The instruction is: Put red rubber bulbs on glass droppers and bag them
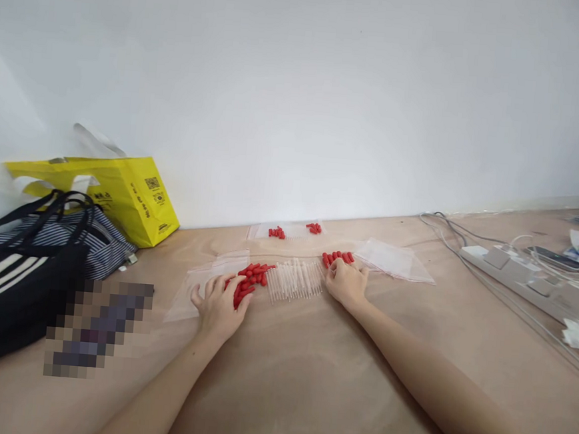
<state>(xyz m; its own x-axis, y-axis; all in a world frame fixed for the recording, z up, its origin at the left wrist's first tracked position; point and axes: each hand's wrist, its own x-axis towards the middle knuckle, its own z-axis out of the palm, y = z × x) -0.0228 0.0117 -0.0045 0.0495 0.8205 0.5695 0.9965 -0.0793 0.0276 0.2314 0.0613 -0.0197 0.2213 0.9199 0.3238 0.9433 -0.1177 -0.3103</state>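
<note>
A: From the head camera, what do you see me working with?

B: Your left hand (221, 305) arches over the left red pile (258, 273), fingers spread apart rather than closed. Your right hand (346, 282) has its fingers curled at the near edge of the right red row (339, 256); I can't tell whether they pinch a piece. Between your hands lie the white sticks (295, 280), roughly side by side.

A: Why is it laid out like that?

B: Probably so each hand has red pieces within reach, with the sticks shared in the middle. The left plastic sheet (183, 295) lies partly under your left hand, and the right plastic sheet (396, 259) sits just beyond your right. Near the wall (328, 113), the far plastic sheet (258, 232) bears two small red bunches (277, 232), perhaps set back to free up your working space.

A: And the surface and room?

B: You're at a pale wooden tabletop (277, 376) against that plain wall. To your left are a yellow bag (146, 192), a striped bag (109, 249) and a black bag (16, 309); to your right, a power strip (529, 283) with grey cables (448, 236).
</note>
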